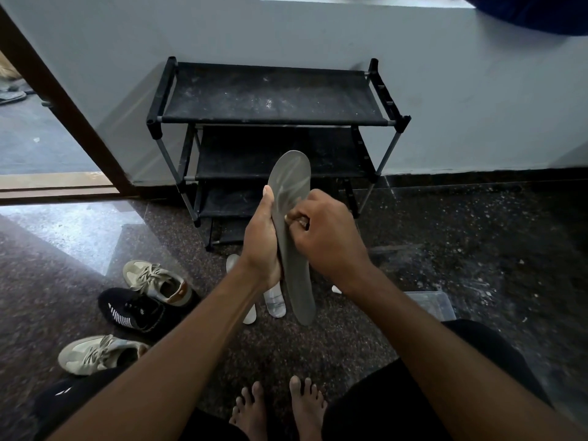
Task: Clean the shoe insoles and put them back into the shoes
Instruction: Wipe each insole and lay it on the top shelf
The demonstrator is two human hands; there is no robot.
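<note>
A grey insole (pixel 292 186) stands upright in the middle of the view, toe end up. My left hand (pixel 262 243) grips its left edge at mid-length, thumb along the edge. My right hand (pixel 324 237) has its fingers curled round a small object pressed against the insole's face; what that object is I cannot tell. Two white insoles (pixel 274 302) lie on the floor below the hands, partly hidden by my left arm. At the left stand a beige sneaker (pixel 157 280), a black sneaker (pixel 136 311) and a second beige sneaker (pixel 95 354).
A black three-tier shoe rack (pixel 273 97) stands against the grey wall straight ahead. A clear plastic box (pixel 436 303) sits on the dark speckled floor right of my right arm. A brown door frame (pixel 63 100) runs down the left. My bare feet (pixel 280 405) are at the bottom.
</note>
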